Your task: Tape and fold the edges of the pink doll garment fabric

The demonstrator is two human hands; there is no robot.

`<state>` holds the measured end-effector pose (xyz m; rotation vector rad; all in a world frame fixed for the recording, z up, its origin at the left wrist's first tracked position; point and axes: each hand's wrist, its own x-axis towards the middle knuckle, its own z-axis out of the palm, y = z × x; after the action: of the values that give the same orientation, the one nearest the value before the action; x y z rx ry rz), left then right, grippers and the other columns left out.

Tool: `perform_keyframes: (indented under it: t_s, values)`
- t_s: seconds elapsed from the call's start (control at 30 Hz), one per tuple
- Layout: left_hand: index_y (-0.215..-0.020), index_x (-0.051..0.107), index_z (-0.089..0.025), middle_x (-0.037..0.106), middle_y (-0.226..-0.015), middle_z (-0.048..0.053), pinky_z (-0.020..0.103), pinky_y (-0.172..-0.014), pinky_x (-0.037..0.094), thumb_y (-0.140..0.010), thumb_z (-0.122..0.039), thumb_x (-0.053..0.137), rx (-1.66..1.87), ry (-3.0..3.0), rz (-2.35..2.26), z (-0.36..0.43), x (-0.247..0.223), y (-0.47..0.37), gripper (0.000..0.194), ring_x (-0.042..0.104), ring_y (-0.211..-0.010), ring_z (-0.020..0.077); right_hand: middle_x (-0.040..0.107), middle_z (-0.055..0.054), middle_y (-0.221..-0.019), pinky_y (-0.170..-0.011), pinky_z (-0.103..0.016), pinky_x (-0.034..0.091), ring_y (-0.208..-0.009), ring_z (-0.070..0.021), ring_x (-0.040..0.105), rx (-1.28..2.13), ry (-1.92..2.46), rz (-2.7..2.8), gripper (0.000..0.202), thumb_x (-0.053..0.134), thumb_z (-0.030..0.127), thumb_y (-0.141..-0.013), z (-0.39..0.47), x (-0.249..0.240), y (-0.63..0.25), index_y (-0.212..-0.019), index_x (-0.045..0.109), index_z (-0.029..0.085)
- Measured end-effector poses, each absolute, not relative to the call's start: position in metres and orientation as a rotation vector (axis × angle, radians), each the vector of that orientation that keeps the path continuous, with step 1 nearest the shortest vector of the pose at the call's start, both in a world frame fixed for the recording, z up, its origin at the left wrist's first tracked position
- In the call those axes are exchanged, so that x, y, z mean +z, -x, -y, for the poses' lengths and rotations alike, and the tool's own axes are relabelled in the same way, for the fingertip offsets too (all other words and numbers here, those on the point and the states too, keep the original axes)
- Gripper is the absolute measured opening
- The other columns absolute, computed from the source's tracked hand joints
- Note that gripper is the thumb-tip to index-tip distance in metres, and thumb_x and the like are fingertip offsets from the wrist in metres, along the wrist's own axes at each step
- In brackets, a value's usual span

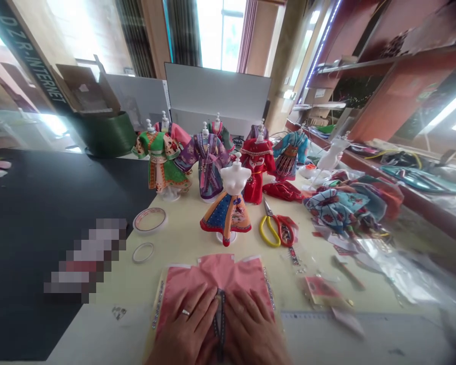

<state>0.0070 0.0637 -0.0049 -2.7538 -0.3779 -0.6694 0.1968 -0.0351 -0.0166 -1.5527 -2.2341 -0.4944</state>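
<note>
A pink fabric piece lies flat at the bottom centre, with white strips on its upper edges and a dark beaded trim down its middle. My left hand, a ring on one finger, rests on the cloth left of the trim, fingers extended. On the other side of the trim, my right hand lies flat with its fingers stretched out. Fingertips of both hands are beside the trim's upper part. Rows of shiny beads run along the fabric's sides. Behind it stands a small white mannequin in an orange and blue skirt.
Several dressed mannequins stand behind. Yellow and red scissors lie right of centre, tape rolls at left. Fabric scraps, plastic wrapping and a ruler are on the right.
</note>
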Motion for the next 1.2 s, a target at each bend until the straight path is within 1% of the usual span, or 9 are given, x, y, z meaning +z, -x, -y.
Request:
perform_keyframes:
  t_s: [0.13,0.23,0.37,0.5,0.67,0.77,0.97,1.1,1.2]
  values:
    - [-0.124,0.058,-0.011,0.058,-0.131,0.007,0.034,-0.098,0.040,-0.087,-0.027,0.047,-0.687,2.722,0.357,-0.064,-0.003,-0.006,0.042,0.050,-0.120,0.0248,0.062,-0.001,-0.126,-0.095,-0.035,0.046,-0.109,-0.0222,0.059,-0.549,1.532,2.222,0.038,0.047,0.034,-0.093,0.035,-0.020,-0.198,-0.124,0.058,0.016]
    - [-0.121,0.060,-0.012,0.060,-0.128,0.008,0.032,-0.097,0.041,-0.088,-0.028,0.046,-0.707,2.719,0.336,-0.065,-0.006,-0.004,0.039,0.052,-0.118,0.0236,0.062,-0.002,-0.126,-0.094,-0.034,0.046,-0.109,-0.0215,0.059,-0.606,1.518,2.202,0.039,0.048,0.035,-0.093,0.035,-0.024,-0.200,-0.125,0.058,0.016]
    - [-0.116,0.062,-0.016,0.062,-0.125,0.006,0.032,-0.096,0.043,-0.088,-0.031,0.047,-0.721,2.711,0.298,-0.069,-0.009,-0.002,0.035,0.054,-0.115,0.0227,0.063,-0.002,-0.124,-0.094,-0.034,0.046,-0.109,-0.0214,0.058,-0.629,1.497,2.219,0.040,0.051,0.038,-0.091,0.033,-0.028,-0.202,-0.125,0.057,0.018]
    - [-0.117,0.061,-0.017,0.063,-0.124,0.004,0.031,-0.094,0.045,-0.088,-0.031,0.048,-0.730,2.703,0.297,-0.069,-0.007,-0.001,0.035,0.056,-0.114,0.0220,0.063,-0.001,-0.124,-0.094,-0.034,0.046,-0.107,-0.0214,0.059,-0.657,1.501,2.241,0.039,0.050,0.040,-0.092,0.033,-0.028,-0.203,-0.124,0.059,0.019]
    - [-0.119,0.060,-0.014,0.063,-0.121,0.009,0.030,-0.093,0.046,-0.089,-0.028,0.046,-0.794,2.722,0.330,-0.069,-0.004,-0.002,0.036,0.056,-0.113,0.0216,0.062,0.000,-0.125,-0.094,-0.035,0.046,-0.107,-0.0225,0.059,-0.663,1.500,2.264,0.039,0.047,0.040,-0.094,0.033,-0.028,-0.204,-0.124,0.059,0.018]
    - [-0.115,0.063,-0.013,0.065,-0.119,0.008,0.031,-0.093,0.046,-0.088,-0.026,0.046,-0.814,2.719,0.303,-0.070,-0.006,-0.003,0.034,0.057,-0.111,0.0227,0.062,0.000,-0.125,-0.095,-0.035,0.045,-0.108,-0.0225,0.058,-0.673,1.515,2.253,0.037,0.048,0.036,-0.093,0.033,-0.028,-0.203,-0.123,0.060,0.019]
    - [-0.114,0.063,-0.015,0.065,-0.117,0.007,0.031,-0.092,0.047,-0.088,-0.024,0.047,-0.821,2.726,0.308,-0.068,-0.009,0.002,0.032,0.057,-0.110,0.0226,0.064,0.002,-0.122,-0.100,-0.034,0.041,-0.109,-0.0210,0.058,-0.663,1.516,2.210,0.036,0.047,0.037,-0.093,0.035,-0.027,-0.203,-0.121,0.061,0.020]
    - [-0.112,0.064,-0.015,0.065,-0.115,0.007,0.030,-0.092,0.047,-0.090,-0.025,0.045,-0.855,2.757,0.319,-0.067,-0.005,0.002,0.030,0.057,-0.110,0.0217,0.066,0.001,-0.119,-0.105,-0.034,0.036,-0.108,-0.0199,0.058,-0.652,1.517,2.183,0.031,0.047,0.031,-0.093,0.036,-0.027,-0.203,-0.118,0.062,0.020]
    - [-0.108,0.065,-0.016,0.067,-0.113,0.006,0.030,-0.090,0.048,-0.093,-0.026,0.042,-0.856,2.761,0.331,-0.067,-0.002,0.000,0.030,0.058,-0.107,0.0212,0.067,0.001,-0.116,-0.108,-0.034,0.032,-0.105,-0.0195,0.058,-0.633,1.501,2.170,0.030,0.047,0.030,-0.093,0.037,-0.027,-0.203,-0.116,0.063,0.021]
